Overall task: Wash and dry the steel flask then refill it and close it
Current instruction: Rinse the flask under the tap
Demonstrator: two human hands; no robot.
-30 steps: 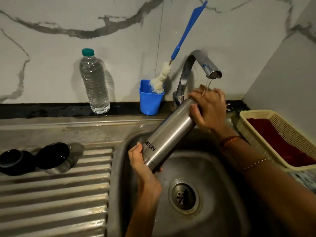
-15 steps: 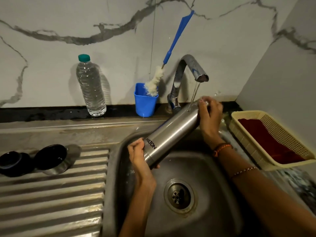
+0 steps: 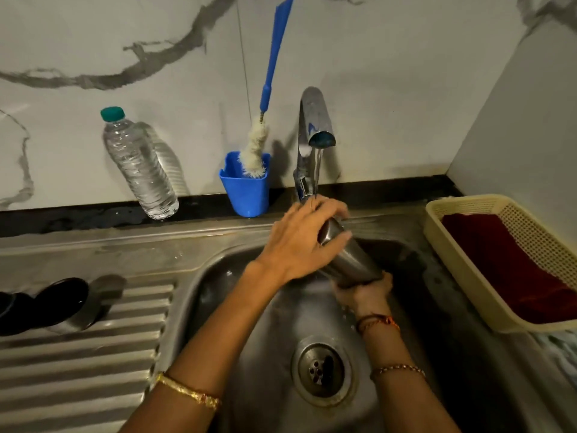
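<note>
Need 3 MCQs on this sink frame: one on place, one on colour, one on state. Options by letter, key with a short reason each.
1. Where does the bottle brush stand?
A. In the blue cup
B. In the sink
C. In the basket

2. What colour is the cap on the plastic water bottle?
A. Red
B. Green
C. White

3. What is the tap doing?
A. Off
B. Running
C. Hidden

Key: 1 A, its bristles sit in the cup by the wall. 2 B, the cap is teal green. 3 B, a stream falls from the spout to the steel flask, gripped by the left hand and right hand.
</note>
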